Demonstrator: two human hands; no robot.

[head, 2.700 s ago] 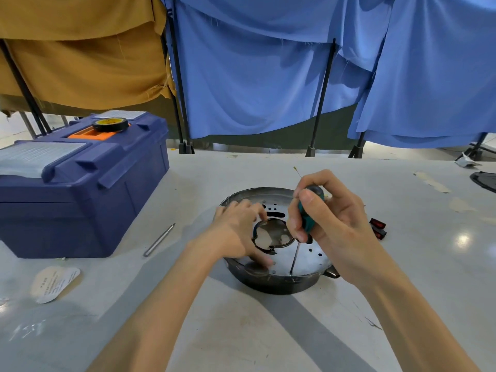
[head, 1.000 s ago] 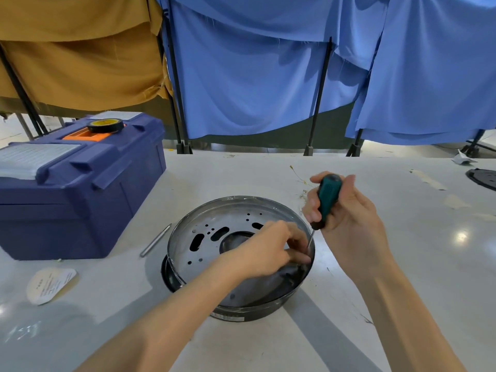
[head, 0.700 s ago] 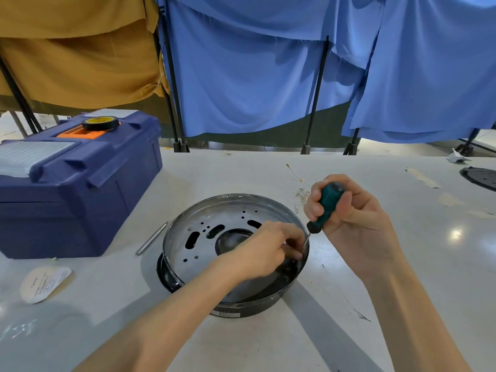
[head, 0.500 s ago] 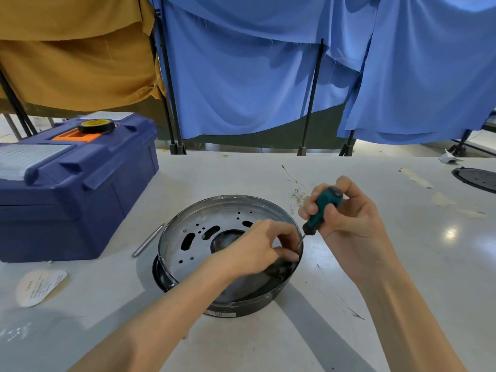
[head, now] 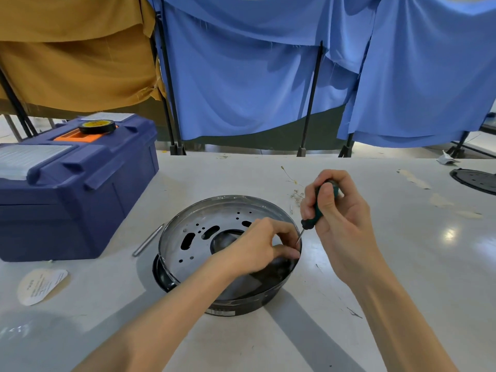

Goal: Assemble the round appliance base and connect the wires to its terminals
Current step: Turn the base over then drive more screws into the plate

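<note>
Screwdriver sits clenched in your right hand; your left hand pinches, fingers curled, inside the one round base on the table. One toolbox stands left.

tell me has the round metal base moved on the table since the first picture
Yes. The round metal base has slid left, toward the blue toolbox and the metal rod lying beside it.
</note>
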